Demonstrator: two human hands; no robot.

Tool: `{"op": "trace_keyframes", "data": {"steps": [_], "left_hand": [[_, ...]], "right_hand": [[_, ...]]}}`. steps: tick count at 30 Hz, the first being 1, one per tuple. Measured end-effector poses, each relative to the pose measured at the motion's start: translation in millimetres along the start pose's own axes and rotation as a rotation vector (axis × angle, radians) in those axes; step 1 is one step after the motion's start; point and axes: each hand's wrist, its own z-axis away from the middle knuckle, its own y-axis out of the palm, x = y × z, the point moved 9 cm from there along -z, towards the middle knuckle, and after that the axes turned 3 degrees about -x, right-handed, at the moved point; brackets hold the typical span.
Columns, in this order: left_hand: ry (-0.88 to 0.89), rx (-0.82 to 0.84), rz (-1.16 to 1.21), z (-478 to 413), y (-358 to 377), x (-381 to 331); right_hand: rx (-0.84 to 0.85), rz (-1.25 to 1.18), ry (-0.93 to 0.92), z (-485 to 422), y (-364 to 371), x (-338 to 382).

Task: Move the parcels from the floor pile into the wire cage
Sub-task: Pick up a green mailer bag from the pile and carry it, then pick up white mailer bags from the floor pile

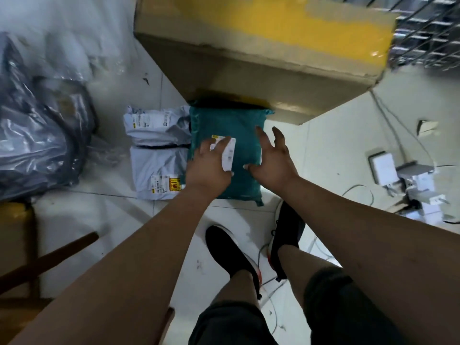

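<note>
Reaching down with both hands, we stand over the teal plastic mailer parcel (pixel 224 125). It lies flat on the white tiled floor (pixel 112 220), with its far end against the foot of the large brown cardboard box with yellow tape (pixel 249 70). Our left hand (pixel 209 168) rests on the near left part of this parcel, beside its white shipping label (pixel 229 155). The label seems to cover part of the fingers, so we cannot tell if they pinch something or only touch. Our right hand (pixel 272 160) is over the right edge of the parcel, with fingers spread apart and holding nothing. Just beside the teal parcel, on its left, lie a pale grey plastic mailer parcel (pixel 154 125) and a second pale grey mailer (pixel 159 170), one behind the other. Further left is a dark bundle in clear plastic wrap (pixel 37 135). The wire cage (pixel 428 33) shows only as a blurred corner at the upper right, well apart from our hands, and what is inside it is not visible. We judge that much of the work remains: the teal parcel is not yet lifted, and at least the two grey ones wait on the floor after it.
</note>
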Motion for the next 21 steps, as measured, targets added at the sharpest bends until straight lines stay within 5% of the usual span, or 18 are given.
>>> {"op": "trace_keyframes", "data": {"steps": [15, 21], "left_hand": [[0.411, 0.173, -0.166, 179.7, -288.3, -259.4], [0.622, 0.043, -0.372, 288.9, -369.5, -388.2]], "right_hand": [[-0.125, -0.048, 0.052, 254.6, -312.5, 96.4], [-0.364, -0.167, 0.129, 385.0, -430.9, 89.9]]}}
